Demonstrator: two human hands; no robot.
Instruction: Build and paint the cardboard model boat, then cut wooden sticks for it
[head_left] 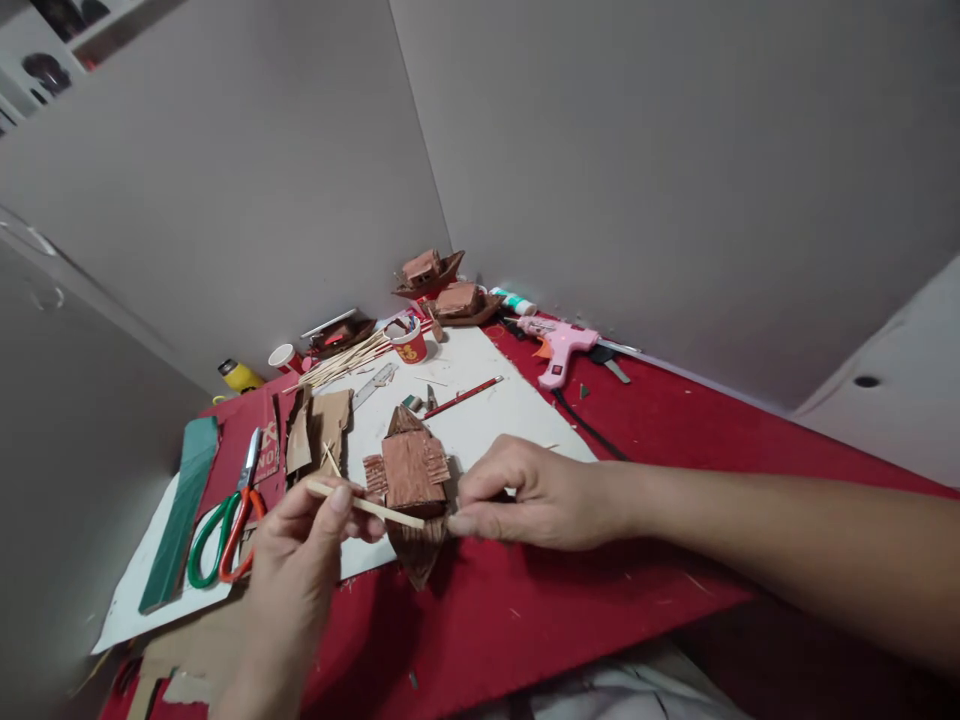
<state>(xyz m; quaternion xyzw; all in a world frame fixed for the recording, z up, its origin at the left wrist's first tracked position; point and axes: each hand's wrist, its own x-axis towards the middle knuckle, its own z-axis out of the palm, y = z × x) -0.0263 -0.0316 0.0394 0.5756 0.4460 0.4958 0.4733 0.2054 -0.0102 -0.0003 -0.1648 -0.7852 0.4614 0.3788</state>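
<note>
My left hand (296, 550) pinches a thin, pale wooden stick (390, 513) between thumb and fingers; it slants down to the right. My right hand (536, 495) is closed in a pinch just past the stick's right end, and whatever its fingertips hold is too small to make out. Below and behind the stick sits a small model boat (415, 468) with a reddish-brown roofed cabin, ridged side flaps and pointed dark ends. It rests across the edge of a white sheet (472, 400) on the red tabletop (600, 590). The stick hides part of its near end.
Scissors (225, 530), a green strip (180, 510) and cardboard pieces (326, 430) lie left. Behind are sticks (349, 360), a paper cup (409, 345), a red pencil (463, 397) and more model boats (461, 302). A pink glue gun (561, 345) lies right, its cord trailing forward.
</note>
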